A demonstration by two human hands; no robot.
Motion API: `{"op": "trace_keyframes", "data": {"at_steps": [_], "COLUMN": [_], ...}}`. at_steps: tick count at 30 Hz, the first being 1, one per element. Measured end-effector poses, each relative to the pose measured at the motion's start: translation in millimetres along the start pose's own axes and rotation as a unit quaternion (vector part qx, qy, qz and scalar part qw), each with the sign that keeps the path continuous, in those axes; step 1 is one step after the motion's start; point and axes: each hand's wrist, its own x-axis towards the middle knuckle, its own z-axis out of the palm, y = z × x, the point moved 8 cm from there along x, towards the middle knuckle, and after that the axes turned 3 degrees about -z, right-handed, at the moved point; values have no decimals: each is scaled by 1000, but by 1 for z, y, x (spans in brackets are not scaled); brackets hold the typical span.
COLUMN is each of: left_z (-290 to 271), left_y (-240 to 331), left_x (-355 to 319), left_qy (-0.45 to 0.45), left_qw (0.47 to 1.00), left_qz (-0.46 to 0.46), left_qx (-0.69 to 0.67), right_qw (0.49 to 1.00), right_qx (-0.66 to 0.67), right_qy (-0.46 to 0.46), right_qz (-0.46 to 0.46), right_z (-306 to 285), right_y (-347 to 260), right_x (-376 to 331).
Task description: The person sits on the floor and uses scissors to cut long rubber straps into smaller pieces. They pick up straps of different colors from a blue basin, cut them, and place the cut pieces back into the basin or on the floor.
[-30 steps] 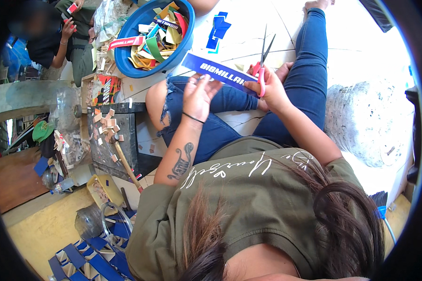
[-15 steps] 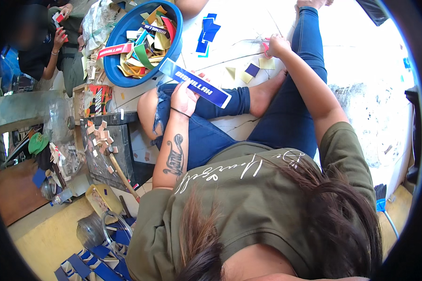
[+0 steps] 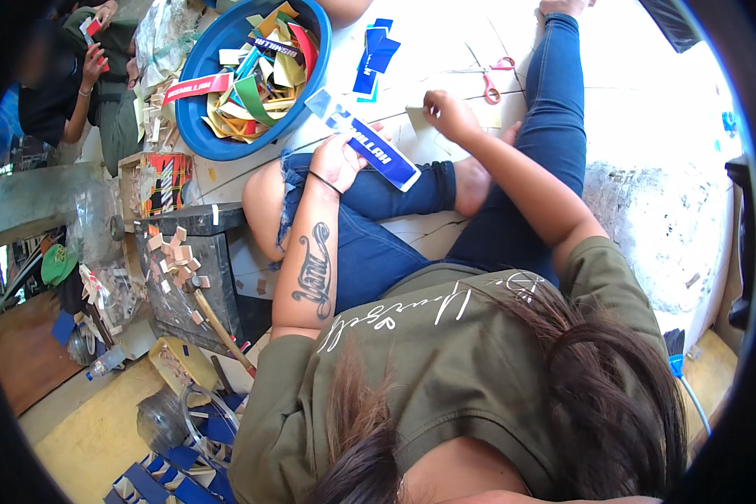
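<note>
My left hand (image 3: 336, 164) grips a long blue strip (image 3: 388, 165) with white lettering and pale ends, slanting over my bent knee. Out over the floor, my right hand (image 3: 452, 116) has its fingers curled together. A cream piece (image 3: 417, 123) shows right at its fingertips; whether they pinch it I cannot tell. The hand covers the small pieces around there. Beyond it, scissors with red-pink handles (image 3: 492, 84) lie on the tiles, apart from the hand. Several blue strips (image 3: 373, 60) lie loosely piled beside the tub.
A blue tub (image 3: 195, 141) full of coloured strips and offcuts stands by my left knee. Left of me, a dark block (image 3: 172, 290) bears small wooden pieces and a hammer (image 3: 220, 323). Another person (image 3: 55, 105) sits at the far left, holding red pieces.
My right hand has let go of the scissors, leaving them on the floor, and moved left and nearer to the small pieces. The strip in my left hand has tilted slightly.
</note>
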Motion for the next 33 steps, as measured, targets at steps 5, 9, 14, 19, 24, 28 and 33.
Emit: {"op": "trace_keyframes", "data": {"at_steps": [5, 9, 14, 19, 24, 28, 33], "left_z": [24, 28, 26, 24, 25, 27, 27], "left_y": [-5, -7, -15, -18, -16, -16, -16], "left_x": [2, -2, -4, 1, -1, -2, -2], "left_qy": [-65, -34, -55, -47, -52, -60, -56], "left_qw": [996, 996, 998, 999, 998, 998, 998], "left_qz": [-41, 12, -1, 5, 11, 13, 12], "left_qx": [-48, -80, -5, 27, 13, 29, 27], "right_qw": [960, 941, 987, 945, 951, 965, 980], "right_qx": [110, 21, 40, -279, -192, -36, 68], "right_qy": [130, 45, 72, -96, -142, -117, 62], "right_qz": [-224, -335, -141, 144, 196, 231, 179], "right_z": [-42, -19, -37, -9, 9, 5, -46], "right_y": [-78, -112, -38, 38, 69, 93, 102], "right_x": [-27, -45, -22, -30, -29, -26, -15]}}
